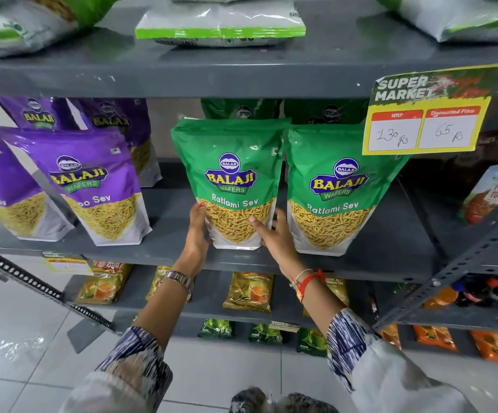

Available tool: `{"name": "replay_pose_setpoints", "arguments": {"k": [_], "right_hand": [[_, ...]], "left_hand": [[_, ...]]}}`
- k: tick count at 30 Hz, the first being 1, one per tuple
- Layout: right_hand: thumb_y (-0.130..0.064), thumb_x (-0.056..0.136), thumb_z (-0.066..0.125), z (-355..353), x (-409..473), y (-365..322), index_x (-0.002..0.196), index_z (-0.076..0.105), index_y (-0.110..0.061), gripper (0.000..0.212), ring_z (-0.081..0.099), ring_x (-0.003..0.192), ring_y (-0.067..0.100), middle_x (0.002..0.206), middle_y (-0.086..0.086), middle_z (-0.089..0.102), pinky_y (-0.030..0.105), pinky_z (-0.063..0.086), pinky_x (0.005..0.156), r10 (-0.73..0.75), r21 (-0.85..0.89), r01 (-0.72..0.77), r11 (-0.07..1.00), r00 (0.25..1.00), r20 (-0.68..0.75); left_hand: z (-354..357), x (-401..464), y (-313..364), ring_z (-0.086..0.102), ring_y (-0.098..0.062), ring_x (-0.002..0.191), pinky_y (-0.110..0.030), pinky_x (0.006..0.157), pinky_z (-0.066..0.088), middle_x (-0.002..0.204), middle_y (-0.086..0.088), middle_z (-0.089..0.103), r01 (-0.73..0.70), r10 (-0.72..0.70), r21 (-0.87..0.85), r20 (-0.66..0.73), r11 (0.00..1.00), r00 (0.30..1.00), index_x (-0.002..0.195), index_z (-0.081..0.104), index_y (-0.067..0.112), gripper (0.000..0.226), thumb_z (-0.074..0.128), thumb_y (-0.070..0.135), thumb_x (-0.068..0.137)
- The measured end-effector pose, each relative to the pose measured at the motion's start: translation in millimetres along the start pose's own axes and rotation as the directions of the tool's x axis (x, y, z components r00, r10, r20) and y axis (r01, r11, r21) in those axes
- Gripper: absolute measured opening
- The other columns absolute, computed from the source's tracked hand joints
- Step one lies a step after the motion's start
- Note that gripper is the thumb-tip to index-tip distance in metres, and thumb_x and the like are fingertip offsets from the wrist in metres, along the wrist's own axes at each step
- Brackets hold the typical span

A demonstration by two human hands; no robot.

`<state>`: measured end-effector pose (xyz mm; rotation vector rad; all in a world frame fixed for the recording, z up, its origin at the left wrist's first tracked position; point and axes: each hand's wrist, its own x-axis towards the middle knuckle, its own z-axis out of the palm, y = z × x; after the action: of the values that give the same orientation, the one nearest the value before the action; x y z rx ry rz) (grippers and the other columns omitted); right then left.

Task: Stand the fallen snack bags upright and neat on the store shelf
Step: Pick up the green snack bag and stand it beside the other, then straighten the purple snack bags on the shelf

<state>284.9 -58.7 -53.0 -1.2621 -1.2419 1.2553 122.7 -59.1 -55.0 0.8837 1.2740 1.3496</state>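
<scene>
A green Ratlami Sev bag point(231, 162) stands upright on the grey middle shelf point(182, 251). My left hand point(197, 231) grips its lower left edge and my right hand point(274, 231) grips its lower right corner, thumb across the front. A second green Ratlami Sev bag point(335, 186) stands upright just to its right, the two almost touching. More green bags point(243, 110) stand behind them in shadow. To the left, purple Aloo Sev bags point(92, 180) lean to the left, with others behind and one cut off at the frame's edge.
A yellow price tag point(423, 114) hangs from the upper shelf edge over the right bag's top corner. White-and-green bags point(220, 28) lie flat on the shelf above. A tomato snack bag point(495, 192) leans at far right. Tea packets point(249, 292) fill the lower shelves.
</scene>
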Motion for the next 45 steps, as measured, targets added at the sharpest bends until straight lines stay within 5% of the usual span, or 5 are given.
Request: {"name": "replay_pose_setpoints", "arguments": {"k": [14, 26, 29, 34, 45], "right_hand": [[-0.040, 0.074, 0.068, 17, -24, 13, 0.118, 0.045, -0.004, 0.061, 0.054, 0.108, 0.026, 0.109, 0.008, 0.055, 0.036, 0.045, 0.092, 0.009, -0.059, -0.023, 0.998, 0.973, -0.231], [-0.033, 0.065, 0.068, 173, -27, 13, 0.095, 0.045, -0.033, 0.037, 0.056, 0.097, 0.032, 0.109, 0.016, 0.056, 0.047, 0.048, 0.089, 0.108, 0.103, -0.108, 0.989, 0.994, 0.000], [-0.019, 0.076, 0.072, 215, -3, 0, 0.116, 0.044, -0.020, 0.049, 0.051, 0.112, 0.026, 0.120, 0.011, 0.049, 0.038, 0.044, 0.097, 0.037, 0.118, -0.044, 0.992, 0.998, 0.059], [-0.044, 0.051, 0.086, 269, 40, 9, 0.134, 0.035, -0.014, 0.101, 0.052, 0.123, 0.028, 0.135, 0.015, 0.051, 0.049, 0.041, 0.106, -0.005, 0.092, -0.002, 0.996, 0.997, 0.080], [-0.005, 0.073, 0.074, 294, 38, 1, 0.118, 0.047, -0.018, 0.053, 0.068, 0.093, 0.006, 0.107, -0.002, 0.068, 0.021, 0.055, 0.076, -0.093, 0.227, 0.066, 0.972, 0.990, 0.109]], "left_hand": [[-10, -5, -4, 0.041, -0.020, 0.130, -0.045, 0.111, 0.032, 0.144, -0.004, 0.042, -0.033, 0.031, -0.002, -0.241, 0.999, 0.970, 0.135, 0.037, 0.020, 0.051, 0.046, 0.039, 0.089], [-153, 1, 27, 0.051, 0.005, 0.085, -0.018, 0.081, 0.043, 0.098, 0.001, 0.050, -0.421, 0.430, 0.192, -0.677, 0.887, 0.598, 0.110, 0.047, 0.010, 0.023, 0.044, 0.017, 0.088], [-200, 26, 42, 0.048, -0.023, 0.108, -0.039, 0.099, 0.040, 0.123, -0.017, 0.047, -0.344, 0.367, 0.171, -0.660, 0.923, 0.655, 0.124, 0.041, 0.009, 0.042, 0.046, 0.028, 0.087], [-249, 42, 37, 0.032, -0.012, 0.137, -0.030, 0.114, 0.028, 0.150, 0.002, 0.032, -0.333, 0.425, 0.311, -0.305, 0.890, 0.852, 0.136, 0.033, 0.021, 0.043, 0.042, 0.019, 0.094], [-289, 57, 57, 0.043, -0.019, 0.131, -0.057, 0.101, 0.041, 0.143, 0.009, 0.045, -0.231, 0.242, 0.199, -0.032, 0.953, 0.970, 0.128, 0.037, 0.050, 0.040, 0.041, 0.027, 0.096]]}}
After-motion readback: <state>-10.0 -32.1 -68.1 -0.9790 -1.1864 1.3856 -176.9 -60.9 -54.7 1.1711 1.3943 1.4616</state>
